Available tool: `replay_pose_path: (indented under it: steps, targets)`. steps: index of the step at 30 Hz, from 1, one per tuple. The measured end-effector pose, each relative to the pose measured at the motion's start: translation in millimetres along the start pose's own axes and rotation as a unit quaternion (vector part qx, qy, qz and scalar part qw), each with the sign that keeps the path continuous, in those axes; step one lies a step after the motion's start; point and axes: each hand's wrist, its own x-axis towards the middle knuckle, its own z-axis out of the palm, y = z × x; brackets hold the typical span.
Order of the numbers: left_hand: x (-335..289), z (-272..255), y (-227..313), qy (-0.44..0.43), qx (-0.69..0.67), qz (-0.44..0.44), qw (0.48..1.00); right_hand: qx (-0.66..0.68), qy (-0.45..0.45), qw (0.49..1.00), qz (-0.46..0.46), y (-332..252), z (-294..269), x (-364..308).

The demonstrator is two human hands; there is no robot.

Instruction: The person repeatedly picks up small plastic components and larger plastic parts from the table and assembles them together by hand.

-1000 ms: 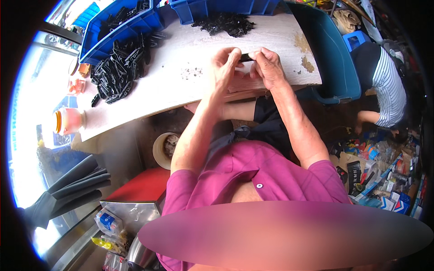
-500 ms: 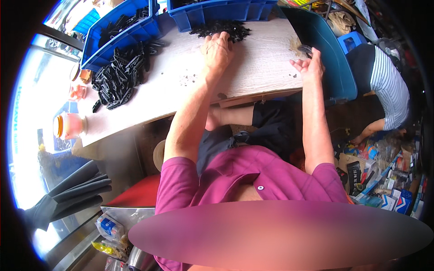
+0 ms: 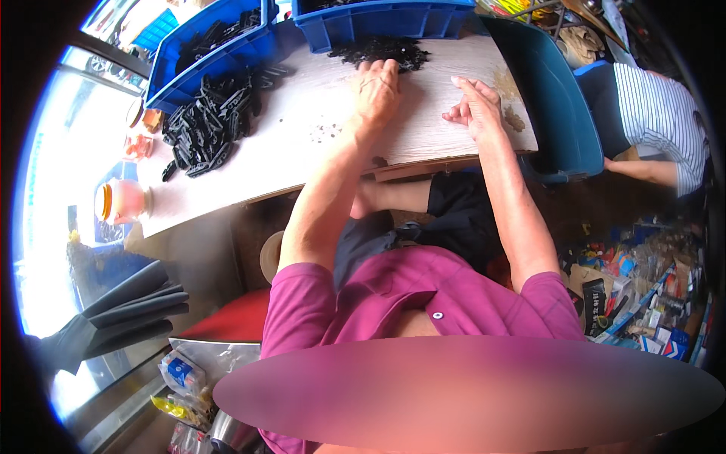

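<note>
Small black parts [image 3: 412, 56] lie in a loose heap on the pale wooden table [image 3: 302, 163], just in front of the blue bin [image 3: 386, 26] at the far edge. The left hand [image 3: 376, 92] is at the near side of this heap, with its fingers bent downward and their tips reaching the parts; the back of the hand covers the grip, so I cannot tell if a part is held. The right hand [image 3: 476, 110] is over the table, to the right of the heap, half open, with thumb and fingers apart. Beyond the table's right end stands a teal tub [image 3: 586, 125]. On the left side, long black pieces [image 3: 208, 125] are piled against a second blue bin [image 3: 227, 64], and nearer there is a jar [image 3: 127, 201] with an orange lid.
</note>
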Motion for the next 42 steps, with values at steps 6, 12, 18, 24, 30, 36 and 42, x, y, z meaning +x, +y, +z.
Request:
replay_pose_path:
  steps: [6,12,18,24,30,36,42]
  targets:
    - [-2,-7,14,-0.01,-0.025,-0.014,1.0,-0.043,-0.026,0.999,0.018,2,15,-1]
    - [-27,32,-10,0.007,-0.544,-0.174,0.821,-0.14,-0.117,0.982,-0.051,7,38,-6]
    - [-29,6,32,-0.058,-0.658,-0.292,0.692,-0.141,-0.143,0.977,-0.067,14,18,-1]
    - [-39,-17,42,-0.102,-0.702,-0.331,0.623,-0.13,-0.17,0.975,-0.061,13,18,-8]
    - [-47,-6,43,-0.07,-0.66,-0.343,0.664,-0.13,-0.148,0.976,-0.092,18,22,-10]
    - [-60,-24,65,0.104,-0.42,-0.213,0.876,-0.106,-0.188,0.974,-0.069,15,14,-9]
    - [-76,-40,55,0.13,-0.353,-0.151,0.914,-0.155,-0.246,0.956,-0.042,11,29,-21]
